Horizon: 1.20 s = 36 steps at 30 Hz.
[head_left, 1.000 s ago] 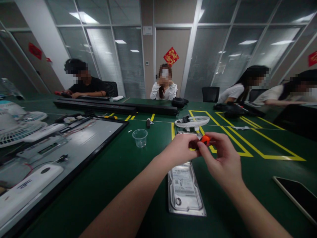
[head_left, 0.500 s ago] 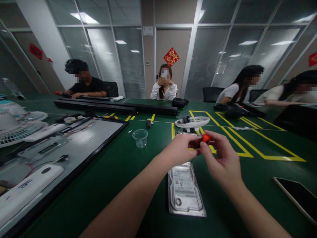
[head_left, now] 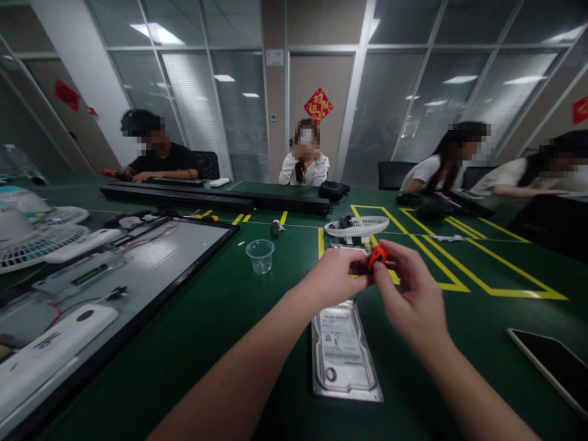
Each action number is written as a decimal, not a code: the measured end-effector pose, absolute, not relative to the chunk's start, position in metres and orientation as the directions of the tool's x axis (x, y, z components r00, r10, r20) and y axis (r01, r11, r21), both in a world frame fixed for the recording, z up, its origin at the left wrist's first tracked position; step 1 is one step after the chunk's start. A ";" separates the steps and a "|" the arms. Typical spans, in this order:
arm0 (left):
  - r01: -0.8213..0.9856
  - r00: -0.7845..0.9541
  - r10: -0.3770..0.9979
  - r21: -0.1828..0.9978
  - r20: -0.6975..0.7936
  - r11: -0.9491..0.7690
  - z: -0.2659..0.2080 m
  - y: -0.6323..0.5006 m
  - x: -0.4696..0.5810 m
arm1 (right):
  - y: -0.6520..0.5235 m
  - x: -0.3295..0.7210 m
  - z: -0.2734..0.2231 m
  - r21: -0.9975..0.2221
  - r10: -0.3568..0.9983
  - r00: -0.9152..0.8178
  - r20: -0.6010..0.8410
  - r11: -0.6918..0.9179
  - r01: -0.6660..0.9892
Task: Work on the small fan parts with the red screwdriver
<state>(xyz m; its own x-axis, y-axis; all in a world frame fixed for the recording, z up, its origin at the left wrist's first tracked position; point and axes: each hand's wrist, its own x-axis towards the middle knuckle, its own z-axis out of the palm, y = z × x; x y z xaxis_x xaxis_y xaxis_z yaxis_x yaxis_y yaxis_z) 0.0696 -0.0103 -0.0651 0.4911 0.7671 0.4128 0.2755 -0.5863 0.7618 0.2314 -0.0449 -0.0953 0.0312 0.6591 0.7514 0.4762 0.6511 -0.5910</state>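
Between the fingertips of both hands is a small orange-and-black handle, rounded like the end of a screwdriver; the rest of it is hidden. My right hand pinches it between thumb and fingers. My left hand is closed at its left side, its fingers mostly hidden behind the hand. Below them a silver hard drive lies label up on the green table, its far end under my hands. Just past my hands a second metal piece shows in part.
A clear plastic cup stands left of my hands. Beyond them is a white fan grille. A flat panel with parts on it fills the left, and a phone lies right. Several people sit across the table.
The orange-and-black handle has turned between my fingers, so more of its black part faces me. My right fingers have shifted slightly; my arms and the hard drive stay put.
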 end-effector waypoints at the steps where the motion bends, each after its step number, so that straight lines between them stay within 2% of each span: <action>1: 0.274 0.491 0.770 0.767 0.408 -0.580 -0.065 -0.010 0.070 | -0.044 0.232 -0.095 -0.586 0.655 0.036 0.755 0.649 0.485; 7: 0.289 0.473 0.778 0.761 0.413 -0.580 -0.069 -0.009 0.071 | -0.044 0.232 -0.095 -0.567 0.646 0.045 0.762 0.632 0.528; 12: 0.147 0.449 0.815 0.869 0.367 -0.472 -0.072 -0.008 0.074 | -0.045 0.232 -0.096 -0.587 0.662 0.028 0.749 0.644 0.491; 18: 0.260 0.465 0.779 0.776 0.420 -0.574 -0.072 -0.008 0.071 | -0.043 0.233 -0.096 -0.548 0.644 0.023 0.765 0.631 0.550; 24: 0.175 0.487 0.772 0.821 0.408 -0.544 -0.070 -0.008 0.071 | -0.044 0.232 -0.095 -0.575 0.659 0.013 0.752 0.647 0.501; 30: 0.208 0.452 0.783 0.803 0.427 -0.558 -0.072 -0.007 0.071 | -0.044 0.234 -0.095 -0.557 0.645 0.046 0.763 0.620 0.552; 36: 0.193 0.507 0.753 0.796 0.419 -0.573 -0.071 -0.006 0.070 | -0.044 0.232 -0.094 -0.586 0.656 0.027 0.755 0.655 0.476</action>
<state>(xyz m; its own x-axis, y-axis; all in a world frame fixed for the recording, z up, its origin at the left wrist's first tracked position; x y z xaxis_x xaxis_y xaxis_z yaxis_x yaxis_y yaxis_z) 0.0696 -0.0063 -0.0714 0.5069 0.7532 0.4193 0.1930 -0.5732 0.7963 0.2315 -0.0441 -0.0942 0.0273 0.6557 0.7545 0.4763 0.6551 -0.5865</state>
